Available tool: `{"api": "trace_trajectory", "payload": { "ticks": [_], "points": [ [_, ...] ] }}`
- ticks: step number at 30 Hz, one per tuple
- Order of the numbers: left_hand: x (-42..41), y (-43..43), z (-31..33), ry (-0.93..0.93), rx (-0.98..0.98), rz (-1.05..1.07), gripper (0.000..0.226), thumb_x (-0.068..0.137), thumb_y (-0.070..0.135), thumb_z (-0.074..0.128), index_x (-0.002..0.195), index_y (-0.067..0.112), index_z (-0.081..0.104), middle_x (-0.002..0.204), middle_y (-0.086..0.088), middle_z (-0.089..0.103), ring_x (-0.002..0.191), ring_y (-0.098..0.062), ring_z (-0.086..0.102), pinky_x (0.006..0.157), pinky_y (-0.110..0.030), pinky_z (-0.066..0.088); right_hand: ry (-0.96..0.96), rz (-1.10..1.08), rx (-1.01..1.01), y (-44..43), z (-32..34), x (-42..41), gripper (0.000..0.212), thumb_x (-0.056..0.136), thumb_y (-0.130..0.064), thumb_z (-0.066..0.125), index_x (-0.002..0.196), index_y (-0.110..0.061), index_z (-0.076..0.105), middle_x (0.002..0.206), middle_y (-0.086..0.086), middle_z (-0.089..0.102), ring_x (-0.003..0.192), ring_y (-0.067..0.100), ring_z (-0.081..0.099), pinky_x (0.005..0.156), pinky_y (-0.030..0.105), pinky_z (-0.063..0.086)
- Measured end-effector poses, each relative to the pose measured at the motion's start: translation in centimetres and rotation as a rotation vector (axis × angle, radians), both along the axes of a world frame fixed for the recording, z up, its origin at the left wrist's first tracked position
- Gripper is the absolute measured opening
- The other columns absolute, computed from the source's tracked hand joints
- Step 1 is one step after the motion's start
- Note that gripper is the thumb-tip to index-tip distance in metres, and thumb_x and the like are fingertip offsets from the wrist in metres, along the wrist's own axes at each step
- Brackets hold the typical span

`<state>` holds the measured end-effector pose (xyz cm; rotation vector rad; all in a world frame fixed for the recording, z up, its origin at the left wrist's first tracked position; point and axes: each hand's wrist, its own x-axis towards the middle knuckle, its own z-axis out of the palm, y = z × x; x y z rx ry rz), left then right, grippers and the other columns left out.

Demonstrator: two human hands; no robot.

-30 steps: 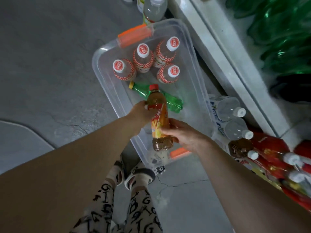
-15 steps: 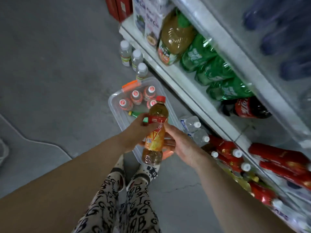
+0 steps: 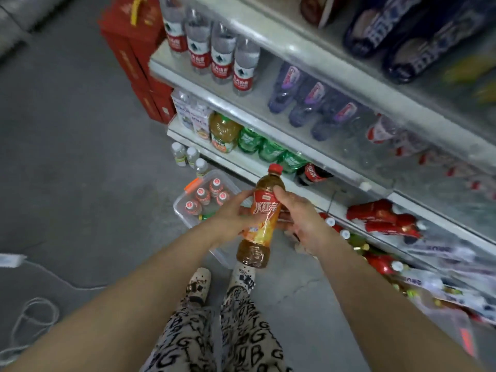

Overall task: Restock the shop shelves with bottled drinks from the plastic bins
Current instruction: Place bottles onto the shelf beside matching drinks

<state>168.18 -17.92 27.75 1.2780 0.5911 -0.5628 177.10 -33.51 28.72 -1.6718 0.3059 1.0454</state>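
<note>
Head view has the tea bottle (image 3: pixel 264 218) held up in front of the body, over the floor and clear of the bin (image 3: pixel 180 208). Its long axis is near upright, red cap tipped up and away towards the shelves (image 3: pixel 236 159), base towards the person. The left hand (image 3: pixel 232 218) wraps its fingers round the label from the left. The right hand (image 3: pixel 300 218) grips from the right, thumb up by the shoulder, fingers curled behind. The shelves lie ahead and to the right, so the right hand is nearer them and looks the likelier one to carry the bottle across. The bin sits on the floor beyond the hands, just beside the bottom shelf. It holds four upright white-capped bottles (image 3: pixel 203 196) and a green bottle (image 3: pixel 206 216) lying flat. The shelf ahead carries green bottles (image 3: pixel 268 149) and a cola (image 3: pixel 312 174)
</note>
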Motion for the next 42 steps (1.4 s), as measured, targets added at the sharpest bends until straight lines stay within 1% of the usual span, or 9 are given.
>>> {"api": "trace_trajectory", "payload": {
  "ticks": [3, 7, 11, 13, 17, 24, 30, 38, 42],
  "points": [
    [-0.2, -0.3, 4.1, -0.025, -0.035, -0.122, 0.083, 0.08, 0.008, 0.078, 0.146, 0.033, 0.035, 0.123, -0.011, 0.066, 0.111, -0.023, 0.065, 0.086, -0.034, 0.056, -0.071, -0.067, 0.028, -1.7, 5.0, -1.1, 0.044, 0.096, -0.045, 0.061, 0.119, -0.009, 0.066, 0.107, 0.009, 0.076, 0.098, 0.025, 0.073, 0.073, 0.031, 0.058],
    [0.3, -1.9, 10.0, -0.101, -0.021, -0.262, 0.079, 0.079, 0.003, 0.078, 0.144, 0.027, 0.04, 0.119, -0.007, 0.067, 0.113, -0.025, 0.064, 0.101, -0.044, 0.049, -0.167, -0.198, 0.063, -4.4, 11.4, -2.6, 0.03, 0.098, -0.04, 0.059, 0.11, -0.014, 0.067, 0.096, 0.003, 0.077, 0.092, 0.021, 0.073, 0.082, 0.036, 0.059],
    [1.0, -4.4, 14.9, -0.204, 0.013, -0.366, 0.072, 0.084, 0.006, 0.074, 0.136, 0.042, 0.039, 0.119, -0.002, 0.066, 0.105, -0.023, 0.064, 0.082, -0.04, 0.053, -0.265, -0.316, 0.088, -7.3, 16.6, -4.1, 0.034, 0.098, -0.037, 0.061, 0.117, -0.01, 0.067, 0.103, 0.007, 0.076, 0.093, 0.021, 0.073, 0.078, 0.034, 0.06],
    [1.5, -5.6, 16.6, -0.282, 0.043, -0.434, 0.077, 0.082, 0.006, 0.075, 0.144, 0.035, 0.038, 0.12, 0.001, 0.064, 0.107, -0.018, 0.062, 0.073, -0.032, 0.053, -0.305, -0.38, 0.087, -8.8, 18.6, -4.9, 0.035, 0.098, -0.037, 0.062, 0.119, -0.01, 0.066, 0.105, 0.007, 0.076, 0.095, 0.021, 0.073, 0.077, 0.034, 0.06],
    [2.4, -8.5, 20.4, -0.405, 0.054, -0.565, 0.078, 0.082, 0.002, 0.074, 0.145, 0.03, 0.037, 0.124, 0.002, 0.061, 0.114, -0.015, 0.059, 0.078, -0.021, 0.053, -0.395, -0.486, 0.088, -12.3, 22.2, -6.6, 0.041, 0.095, -0.042, 0.064, 0.123, -0.012, 0.064, 0.102, 0.001, 0.077, 0.094, 0.017, 0.073, 0.072, 0.029, 0.057],
    [3.3, -15.8, 25.3, -0.482, 0.066, -0.759, 0.082, 0.081, 0.011, 0.079, 0.147, 0.036, 0.037, 0.122, -0.001, 0.065, 0.108, -0.023, 0.066, 0.088, -0.047, 0.056, -0.564, -0.692, 0.039, -19.0, 27.6, -10.3, 0.044, 0.096, -0.036, 0.065, 0.13, -0.008, 0.059, 0.106, 0.003, 0.076, 0.092, 0.014, 0.074, 0.08, 0.03, 0.059],
    [2.3, -24.3, 29.0, -0.573, 0.001, -0.912, 0.079, 0.083, 0.006, 0.075, 0.144, 0.038, 0.037, 0.116, -0.002, 0.064, 0.102, -0.019, 0.066, 0.079, -0.039, 0.058, -0.654, -0.825, -0.012, -26.9, 31.0, -14.1, 0.057, 0.093, -0.039, 0.069, 0.137, -0.007, 0.054, 0.116, 0.008, 0.073, 0.102, 0.02, 0.072, 0.084, 0.034, 0.061],
    [-0.8, -39.4, 32.3, -0.633, -0.039, -1.053, 0.069, 0.084, 0.006, 0.074, 0.129, 0.049, 0.043, 0.117, 0.001, 0.064, 0.103, -0.02, 0.067, 0.083, -0.042, 0.058, -0.727, -0.917, -0.082, -41.1, 34.2, -19.8, 0.041, 0.094, -0.036, 0.068, 0.124, -0.008, 0.064, 0.112, 0.011, 0.074, 0.099, 0.024, 0.072, 0.075, 0.031, 0.06],
    [-2.8, -48.2, 33.9, -0.653, -0.058, -1.1, 0.08, 0.083, 0.005, 0.075, 0.146, 0.037, 0.038, 0.122, 0.0, 0.063, 0.107, -0.022, 0.066, 0.08, -0.042, 0.057, -0.771, -0.95, -0.124, -49.1, 36.0, -22.8, 0.035, 0.096, -0.032, 0.065, 0.121, -0.007, 0.065, 0.109, 0.012, 0.073, 0.089, 0.018, 0.072, 0.069, 0.027, 0.059]
  ]
}}
